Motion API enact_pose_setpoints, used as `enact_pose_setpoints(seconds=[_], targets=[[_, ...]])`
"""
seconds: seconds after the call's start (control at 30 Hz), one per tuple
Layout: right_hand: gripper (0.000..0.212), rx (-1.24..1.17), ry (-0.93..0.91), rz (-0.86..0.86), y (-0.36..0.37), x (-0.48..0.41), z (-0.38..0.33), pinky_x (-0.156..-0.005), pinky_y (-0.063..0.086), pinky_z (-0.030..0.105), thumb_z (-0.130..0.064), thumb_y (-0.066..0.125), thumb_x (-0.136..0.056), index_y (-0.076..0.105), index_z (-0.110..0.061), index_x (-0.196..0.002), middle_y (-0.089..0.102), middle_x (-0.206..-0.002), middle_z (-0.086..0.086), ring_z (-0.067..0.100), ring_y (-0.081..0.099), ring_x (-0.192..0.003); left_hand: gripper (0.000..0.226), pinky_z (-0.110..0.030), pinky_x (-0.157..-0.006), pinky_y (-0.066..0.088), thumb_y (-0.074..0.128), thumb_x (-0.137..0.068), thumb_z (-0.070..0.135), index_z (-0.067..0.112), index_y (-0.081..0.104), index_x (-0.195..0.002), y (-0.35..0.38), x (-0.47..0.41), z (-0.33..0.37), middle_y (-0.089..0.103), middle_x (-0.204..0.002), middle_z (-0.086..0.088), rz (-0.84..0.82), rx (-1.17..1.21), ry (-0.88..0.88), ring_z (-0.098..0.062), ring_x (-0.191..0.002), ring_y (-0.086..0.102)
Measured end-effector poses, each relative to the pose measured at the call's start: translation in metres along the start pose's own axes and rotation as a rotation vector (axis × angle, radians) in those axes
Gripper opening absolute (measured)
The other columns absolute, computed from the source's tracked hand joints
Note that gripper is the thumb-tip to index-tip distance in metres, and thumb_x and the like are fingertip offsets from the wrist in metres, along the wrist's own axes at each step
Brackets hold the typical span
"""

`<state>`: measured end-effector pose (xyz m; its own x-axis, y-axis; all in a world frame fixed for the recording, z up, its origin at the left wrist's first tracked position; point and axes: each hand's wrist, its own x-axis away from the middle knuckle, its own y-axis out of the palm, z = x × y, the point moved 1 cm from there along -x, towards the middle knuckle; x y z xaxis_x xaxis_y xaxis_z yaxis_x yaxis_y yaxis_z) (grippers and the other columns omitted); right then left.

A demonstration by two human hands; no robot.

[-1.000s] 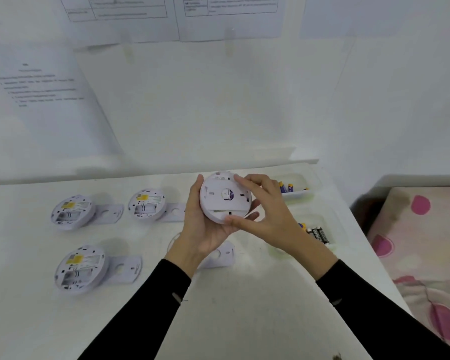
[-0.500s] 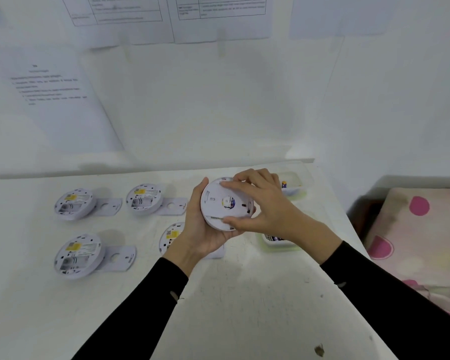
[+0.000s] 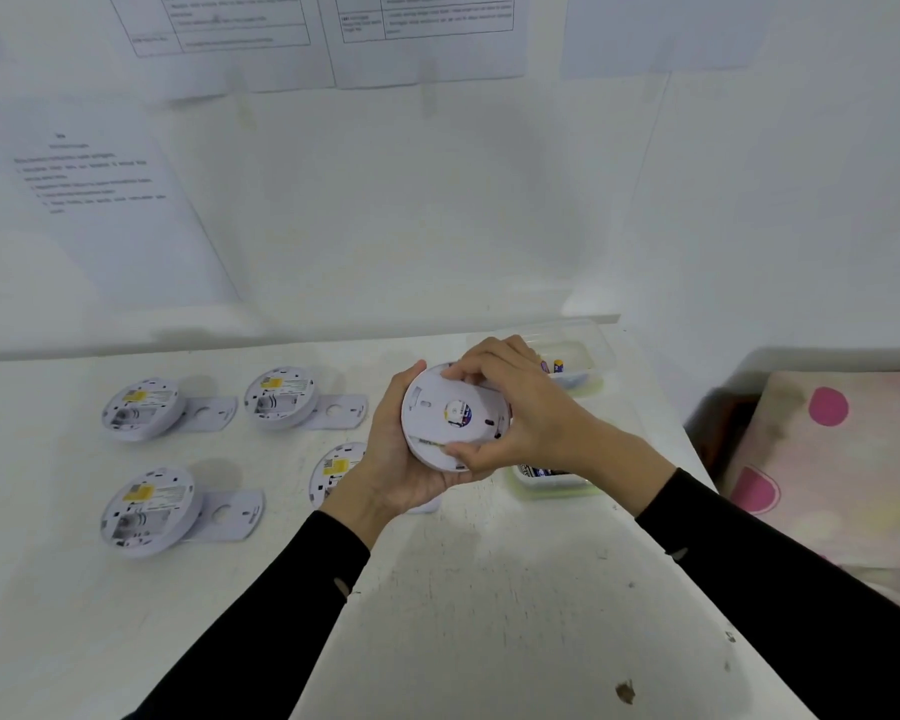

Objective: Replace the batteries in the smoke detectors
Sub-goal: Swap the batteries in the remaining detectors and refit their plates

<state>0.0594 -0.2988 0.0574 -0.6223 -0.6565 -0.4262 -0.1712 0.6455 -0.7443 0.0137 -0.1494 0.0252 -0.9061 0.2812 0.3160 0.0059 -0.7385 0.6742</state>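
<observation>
Fingers (image 3: 461, 373) of both hands curled round smoke detector (image 3: 453, 415)

Top wall sheets (image 3: 230, 23): printed tables with rows of text, too blurred to read.
Left wall sheet (image 3: 94, 174): a heading and a list of lines, not legible.
Held smoke detector (image 3: 437, 428): round centre sticker (image 3: 458, 411) with blue print, unreadable.
Table smoke detectors (image 3: 141, 407): yellow labels (image 3: 137, 396) with dark print, too small to read.
Far tub batteries (image 3: 557, 365): purple and yellow wrap, no brand legible.
Near tub batteries (image 3: 541, 471): dark wrap with white marks, unreadable.
</observation>
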Motion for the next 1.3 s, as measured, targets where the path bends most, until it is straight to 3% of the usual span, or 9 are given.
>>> enact_pose_setpoints(seconds=[0.17,0.27,0.43,0.57,0.8,0.97,1.2,1.3], targets=[[0.068,0.022,0.057,0.03,0.001,0.002,-0.003,-0.092,0.025,0.016,-0.057,0.067,-0.066,0.055,-0.023,-0.123,0.046,-0.111,-0.012,0.009,0.038,-0.102,0.053,-0.045,-0.084,0.051,0.046,-0.089,0.058,0.016,0.068,-0.112,0.003,-0.002,0.005,0.066,-0.115,-0.015,0.004,0.025,0.101,-0.033,-0.105,0.063],[0.069,0.026,0.088,0.04,-0.002,0.001,-0.007,-0.098,0.028,0.025,-0.052,0.067,-0.069,0.051,-0.024,-0.13,0.044,-0.118,-0.008,0.013,0.039,-0.107,0.055,-0.044,-0.081,0.056,0.04,-0.093,0.057,0.014,0.073,-0.106,0.008,-0.003,0.01,0.069,-0.11,-0.015,0.0,0.044,0.164,-0.031,-0.101,0.066],[0.069,0.042,0.121,-0.08,-0.013,-0.002,-0.013,-0.098,0.032,0.032,-0.039,0.067,-0.066,0.048,-0.023,-0.13,0.041,-0.118,-0.004,0.012,0.035,-0.104,0.058,-0.042,-0.079,0.057,0.034,-0.096,0.057,0.019,0.079,-0.092,0.01,-0.008,0.008,0.072,-0.101,-0.009,-0.005,0.036,0.191,-0.026,-0.095,0.069],[0.067,0.073,0.107,-0.122,-0.017,-0.006,-0.014,-0.094,0.035,0.036,-0.026,0.077,-0.063,0.047,-0.015,-0.122,0.043,-0.113,-0.003,0.013,0.036,-0.1,0.051,-0.042,-0.083,0.054,0.041,-0.094,0.056,0.018,0.075,-0.101,0.01,-0.01,0.007,0.07,-0.106,-0.01,0.012,0.029,0.171,-0.027,-0.097,0.069],[0.069,0.1,0.038,-0.165,-0.014,-0.008,-0.006,-0.091,0.035,0.029,-0.026,0.081,-0.058,0.046,-0.011,-0.115,0.042,-0.107,0.0,0.017,0.04,-0.099,0.045,-0.041,-0.079,0.055,0.044,-0.091,0.053,0.018,0.072,-0.099,0.008,-0.009,0.005,0.071,-0.101,-0.009,0.002,0.007,0.124,-0.027,-0.091,0.07],[0.068,0.149,0.02,-0.154,-0.008,-0.006,-0.005,-0.085,0.028,0.017,-0.028,0.08,-0.057,0.046,-0.011,-0.114,0.041,-0.104,-0.001,0.015,0.038,-0.093,0.05,-0.038,-0.076,0.056,0.041,-0.092,0.054,0.019,0.077,-0.096,0.001,-0.009,0.004,0.072,-0.1,-0.01,0.016,-0.01,0.1,-0.027,-0.088,0.071],[0.07,0.197,0.006,-0.156,-0.004,-0.005,-0.003,-0.082,0.026,0.014,-0.029,0.08,-0.056,0.047,-0.009,-0.114,0.038,-0.102,-0.002,0.014,0.034,-0.089,0.051,-0.041,-0.08,0.05,0.042,-0.09,0.055,0.02,0.078,-0.095,-0.004,-0.01,0.003,0.072,-0.101,-0.01,0.03,-0.044,0.069,-0.027,-0.089,0.07],[0.071,0.196,0.005,-0.164,-0.001,-0.004,-0.002,-0.081,0.028,0.02,-0.029,0.08,-0.055,0.047,-0.008,-0.114,0.037,-0.102,-0.001,0.015,0.035,-0.09,0.049,-0.042,-0.08,0.049,0.044,-0.088,0.056,0.02,0.076,-0.099,-0.005,-0.01,0.001,0.071,-0.103,-0.012,0.037,-0.048,0.062,-0.029,-0.091,0.069]])
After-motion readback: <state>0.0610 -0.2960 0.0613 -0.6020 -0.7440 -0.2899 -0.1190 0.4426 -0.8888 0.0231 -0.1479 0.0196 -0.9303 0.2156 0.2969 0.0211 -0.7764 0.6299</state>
